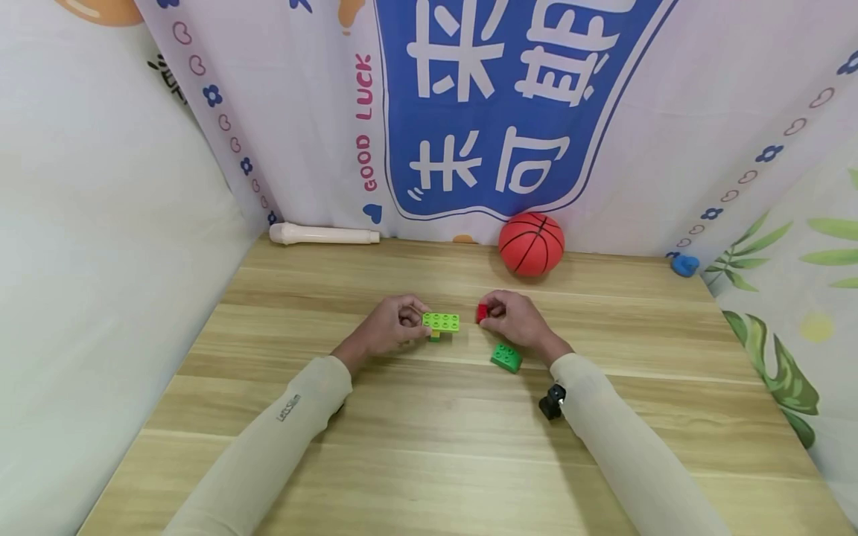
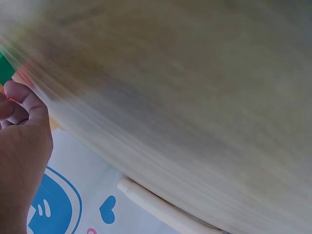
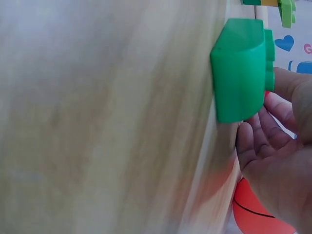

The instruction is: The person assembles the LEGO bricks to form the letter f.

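Note:
In the head view my left hand (image 1: pixel 395 325) grips a stack of toy building blocks by its left side. A lime-green studded block (image 1: pixel 441 321) tops that stack, and a yellow and green part shows beneath it. Across from it, my right hand (image 1: pixel 515 316) pinches a small red block (image 1: pixel 482 313) between thumb and fingers. On the table just below the right hand lies a green building block (image 1: pixel 506 358), studs up; it looms large in the right wrist view (image 3: pixel 239 73). The left wrist view catches the left hand (image 2: pixel 24 141) at its edge, with most of the stack cut off.
A red toy basketball (image 1: pixel 532 245) sits at the back of the wooden table (image 1: pixel 429 461), behind the right hand. At the back left lies a white microphone-shaped object (image 1: pixel 325 234). A small blue toy (image 1: pixel 685 265) stands at the far right corner. A printed curtain (image 1: pixel 322 149) hangs behind.

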Demonstrator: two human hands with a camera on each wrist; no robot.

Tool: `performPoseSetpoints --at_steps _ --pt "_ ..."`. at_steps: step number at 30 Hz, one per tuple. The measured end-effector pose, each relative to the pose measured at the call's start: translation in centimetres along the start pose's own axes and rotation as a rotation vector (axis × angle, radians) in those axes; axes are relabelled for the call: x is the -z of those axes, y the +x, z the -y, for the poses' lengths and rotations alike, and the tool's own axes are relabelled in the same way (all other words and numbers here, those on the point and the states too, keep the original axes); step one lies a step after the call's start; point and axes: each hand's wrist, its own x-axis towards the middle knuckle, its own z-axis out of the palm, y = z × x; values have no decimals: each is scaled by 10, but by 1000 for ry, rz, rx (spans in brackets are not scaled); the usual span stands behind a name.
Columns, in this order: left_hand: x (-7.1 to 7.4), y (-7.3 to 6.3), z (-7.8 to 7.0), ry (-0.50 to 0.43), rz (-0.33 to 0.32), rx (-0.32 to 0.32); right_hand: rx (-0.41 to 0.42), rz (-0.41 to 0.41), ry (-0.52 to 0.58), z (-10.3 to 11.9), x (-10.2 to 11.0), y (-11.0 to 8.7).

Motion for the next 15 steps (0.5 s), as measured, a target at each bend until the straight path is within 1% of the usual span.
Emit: performPoseSetpoints --at_steps 3,6,9,12,15 --pt "0 1 -1 -1 -7 1 -2 -6 13 3 -2 0" --pt "0 2 -1 7 -9 -6 16 -30 13 9 -4 0" --pt "0 2 -2 18 -7 -7 68 -65 10 18 -7 0" --pt "0 2 -1 21 -5 -3 120 -90 43 31 -9 -1" --pt "0 1 0 18 -3 -2 164 -88 84 45 -14 0"
